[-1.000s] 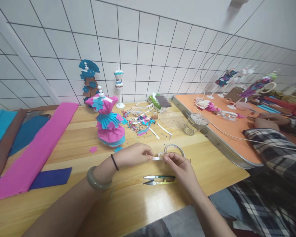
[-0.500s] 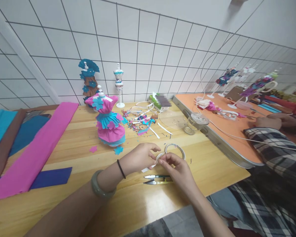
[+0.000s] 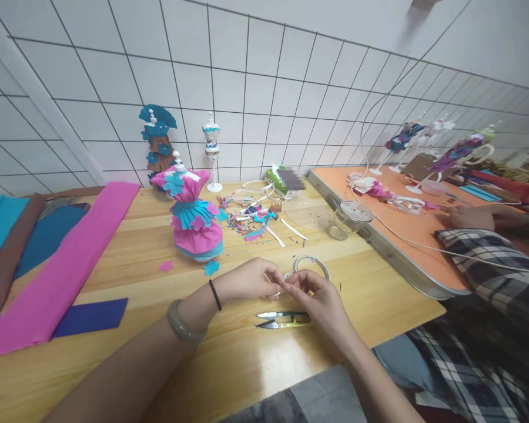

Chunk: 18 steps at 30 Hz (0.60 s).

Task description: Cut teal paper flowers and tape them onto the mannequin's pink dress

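Observation:
My left hand (image 3: 247,279) and my right hand (image 3: 317,296) meet over the wooden table (image 3: 229,358), fingertips pinched together on a small piece of white tape (image 3: 284,277). A roll of white tape (image 3: 312,265) lies just behind my right fingers. Green-handled thread snips (image 3: 284,319) lie on the table below my hands. My left wrist wears a jade bangle and a black hair tie.
A pink and teal paper dress on a mannequin (image 3: 194,220) stands behind my hands, beside paper scraps (image 3: 251,220). Crepe paper sheets (image 3: 57,264) lie at the left. A glass jar (image 3: 348,218) stands by an orange board (image 3: 405,235), where another person's hand (image 3: 480,217) works.
The loose white strip that stuck out between my hands is now folded into my pinched fingertips, and my hands have closed together. The neighbour's hand has shifted slightly.

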Motion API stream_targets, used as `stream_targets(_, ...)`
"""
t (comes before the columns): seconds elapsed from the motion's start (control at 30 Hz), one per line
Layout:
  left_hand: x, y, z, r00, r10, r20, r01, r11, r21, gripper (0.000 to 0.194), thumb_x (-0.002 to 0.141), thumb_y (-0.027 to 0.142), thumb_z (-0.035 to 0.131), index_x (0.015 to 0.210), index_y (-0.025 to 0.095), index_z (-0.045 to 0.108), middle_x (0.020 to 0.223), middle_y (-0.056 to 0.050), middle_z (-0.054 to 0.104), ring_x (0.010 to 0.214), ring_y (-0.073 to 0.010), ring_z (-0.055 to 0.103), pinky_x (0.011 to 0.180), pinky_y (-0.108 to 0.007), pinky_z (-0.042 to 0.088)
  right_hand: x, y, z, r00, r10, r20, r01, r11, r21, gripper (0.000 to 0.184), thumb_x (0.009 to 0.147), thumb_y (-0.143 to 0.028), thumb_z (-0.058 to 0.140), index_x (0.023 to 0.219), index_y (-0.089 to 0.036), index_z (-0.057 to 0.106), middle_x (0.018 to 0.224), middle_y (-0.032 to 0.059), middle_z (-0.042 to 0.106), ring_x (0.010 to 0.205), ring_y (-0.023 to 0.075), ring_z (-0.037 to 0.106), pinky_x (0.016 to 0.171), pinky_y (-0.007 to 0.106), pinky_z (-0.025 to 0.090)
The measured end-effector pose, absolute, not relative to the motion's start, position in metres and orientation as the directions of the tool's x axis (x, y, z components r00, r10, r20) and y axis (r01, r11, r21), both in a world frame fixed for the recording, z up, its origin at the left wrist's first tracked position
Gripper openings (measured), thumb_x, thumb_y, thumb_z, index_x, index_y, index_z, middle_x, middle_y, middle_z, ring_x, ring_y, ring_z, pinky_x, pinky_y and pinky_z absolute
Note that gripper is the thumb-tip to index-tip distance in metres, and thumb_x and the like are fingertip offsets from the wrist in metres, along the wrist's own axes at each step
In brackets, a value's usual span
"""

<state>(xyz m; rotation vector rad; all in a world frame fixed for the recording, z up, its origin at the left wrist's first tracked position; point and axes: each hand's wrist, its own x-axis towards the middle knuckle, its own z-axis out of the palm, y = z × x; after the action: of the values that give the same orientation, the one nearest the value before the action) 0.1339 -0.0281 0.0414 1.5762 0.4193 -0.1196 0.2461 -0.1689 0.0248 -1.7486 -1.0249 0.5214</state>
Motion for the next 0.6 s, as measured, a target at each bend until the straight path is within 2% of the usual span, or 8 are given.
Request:
stream_targets(0.13, 0.134, -0.029, 0.041, 0.932, 0.167, -0.322, 0.319, 0.046, 0.947, 0.017, 0.064, 0.018, 0.063, 0.079, 0.012, 0.061, 0.068, 0.001, 0.061, 0.063, -0.011, 0.06, 0.07, -0.029, 0.049, 0.247, -0.167, 0.023, 0.544, 0.835, 0.078, 0.319, -0.12, -0.94, 0.031, 0.071, -0.047, 0.069, 0.07, -0.017, 0.063, 0.062, 0.0018, 0.06, 0.058, 0.0137, 0.052, 0.055, 0.026, 0.042)
stream_targets(0.27, 0.135, -0.029, 0.041, 0.93, 0.171, -0.324, 0.327, 0.016, 0.945, 0.015, 0.065, 0.019, 0.061, 0.077, 0.012, 0.061, 0.065, 0.0, 0.06, 0.063, -0.0124, 0.06, 0.07, -0.03, 0.049, 0.25, -0.166, 0.023, 0.508, 0.861, 0.023, 0.214, -0.1, -0.972, 0.035, 0.067, -0.051, 0.071, 0.07, -0.017, 0.06, 0.063, 0.0008, 0.059, 0.058, 0.0136, 0.052, 0.056, 0.027, 0.043)
stream_targets(0.43, 0.136, -0.026, 0.038, 0.919, 0.204, -0.337, 0.343, 0.004, 0.939, 0.01, 0.066, 0.017, 0.057, 0.075, 0.013, 0.057, 0.063, 0.001, 0.059, 0.061, -0.0124, 0.061, 0.066, -0.028, 0.048, 0.256, -0.168, 0.027, 0.468, 0.884, -0.011, 0.151, -0.092, -0.984, 0.034, 0.068, -0.048, 0.071, 0.077, -0.016, 0.061, 0.066, 0.0006, 0.059, 0.06, 0.0129, 0.054, 0.057, 0.026, 0.043)
stream_targets(0.5, 0.137, -0.025, 0.039, 0.909, 0.234, -0.345, 0.348, 0.032, 0.937, 0.009, 0.067, 0.015, 0.056, 0.075, 0.013, 0.055, 0.063, 0.001, 0.059, 0.06, -0.012, 0.062, 0.064, -0.028, 0.048, 0.257, -0.174, 0.028, 0.462, 0.887, 0.013, 0.229, -0.105, -0.968, 0.03, 0.073, -0.045, 0.068, 0.077, -0.017, 0.06, 0.068, 0.0015, 0.06, 0.062, 0.0141, 0.055, 0.058, 0.026, 0.044)
stream_targets(0.6, 0.136, -0.024, 0.043, 0.914, 0.25, -0.32, 0.31, 0.081, 0.947, 0.009, 0.069, 0.015, 0.057, 0.077, 0.014, 0.052, 0.066, 0.0, 0.06, 0.06, -0.0118, 0.063, 0.062, -0.026, 0.048, 0.254, -0.187, 0.028, 0.342, 0.937, 0.07, 0.515, -0.125, -0.848, 0.018, 0.079, -0.034, 0.064, 0.078, -0.018, 0.06, 0.075, 0.004, 0.063, 0.072, 0.0177, 0.059, 0.066, 0.03, 0.047)
